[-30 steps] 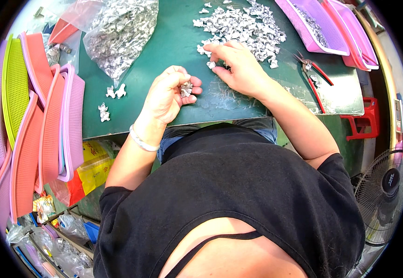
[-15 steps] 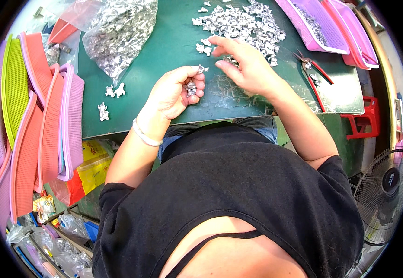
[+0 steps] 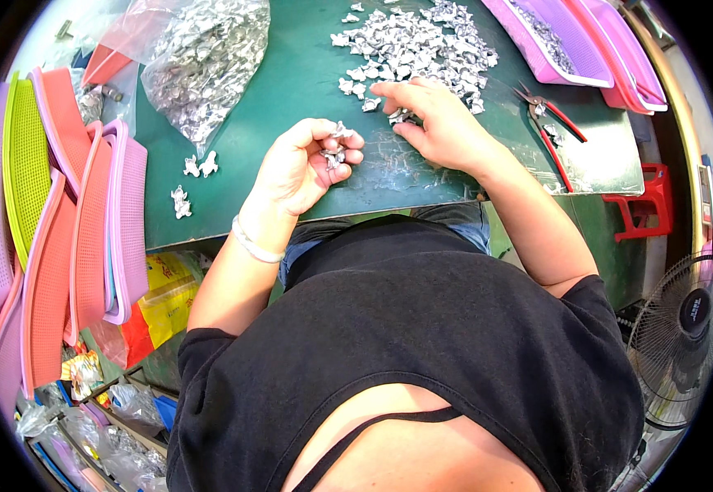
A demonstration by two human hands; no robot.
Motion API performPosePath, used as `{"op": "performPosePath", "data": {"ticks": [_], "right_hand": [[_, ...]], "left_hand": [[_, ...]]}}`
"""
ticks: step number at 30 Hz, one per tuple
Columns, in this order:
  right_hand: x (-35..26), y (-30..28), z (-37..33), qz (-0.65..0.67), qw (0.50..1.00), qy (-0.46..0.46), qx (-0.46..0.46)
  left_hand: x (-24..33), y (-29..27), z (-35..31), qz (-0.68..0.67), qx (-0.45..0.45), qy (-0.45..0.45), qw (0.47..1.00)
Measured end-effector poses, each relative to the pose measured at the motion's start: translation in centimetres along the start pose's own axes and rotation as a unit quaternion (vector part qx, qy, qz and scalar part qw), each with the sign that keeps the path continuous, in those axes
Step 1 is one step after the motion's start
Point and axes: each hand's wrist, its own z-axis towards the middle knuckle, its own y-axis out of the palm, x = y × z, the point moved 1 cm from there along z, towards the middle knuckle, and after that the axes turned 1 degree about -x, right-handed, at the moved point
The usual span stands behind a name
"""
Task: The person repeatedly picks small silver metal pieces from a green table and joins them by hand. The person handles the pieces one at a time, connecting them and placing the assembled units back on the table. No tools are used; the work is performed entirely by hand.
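My left hand (image 3: pixel 303 168) is curled, palm up, above the table's near edge. Its thumb and fingers close round small silvery metal figurines (image 3: pixel 333 157), one at the fingertips and another against the fingers. Just left of the loose pile of similar figurines (image 3: pixel 422 45), my right hand (image 3: pixel 443 127) reaches low over the table. Its thumb and forefinger are apart, with a metal figurine (image 3: pixel 402 116) showing in the gap between them. The remaining fingers of that hand are mostly hidden. Red-handled cutting pliers (image 3: pixel 549 135) lie to its right.
A clear bag (image 3: pixel 209 74) of figurines sits at the far left of the green table (image 3: pixel 291 90), with a few loose figurines (image 3: pixel 181 202) nearer me. Stacked plastic baskets (image 3: pixel 86 238) line the left. Purple baskets (image 3: pixel 590 70) stand far right, above a red stool (image 3: pixel 642 205) and a fan (image 3: pixel 676 336).
My right hand has come down slightly, its thumb and forefinger now about a figurine. The figurine at my left fingertips has shifted in toward the hand. The view has tilted a little.
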Motion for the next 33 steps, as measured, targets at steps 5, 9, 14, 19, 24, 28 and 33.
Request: {"op": "performPosePath", "data": {"ticks": [5, 9, 14, 19, 24, 28, 33], "right_hand": [[0.1, 0.0, 0.1, 0.061, 0.998, 0.014, 0.018], [-0.2, 0.0, 0.9, 0.011, 0.999, 0.007, 0.038], [0.4, 1.3, 2.4, -0.049, 0.998, -0.004, 0.028], [0.7, 1.8, 2.7, -0.06, 0.998, 0.02, -0.002], [-0.4, 0.7, 2.2, 0.072, 0.996, 0.001, 0.043], [-1.8, 0.2, 2.0, 0.097, 0.993, -0.024, 0.06], [-1.6, -0.5, 1.6, 0.113, 0.992, -0.014, 0.054]], "left_hand": [[-0.1, -0.2, 0.0, -0.009, -0.024, 0.023, 0.999], [-0.2, -0.6, 0.4, 0.011, -0.023, 0.035, 0.999], [0.1, 0.2, 0.3, 0.042, 0.007, 0.025, 0.999], [0.0, 0.2, 0.3, 0.074, 0.052, 0.033, 0.995], [0.0, 0.7, 0.3, 0.102, 0.065, 0.013, 0.993], [-0.2, 2.1, 0.2, 0.152, 0.06, 0.003, 0.987], [-0.2, 1.3, 0.5, 0.083, 0.025, -0.004, 0.996]]}}
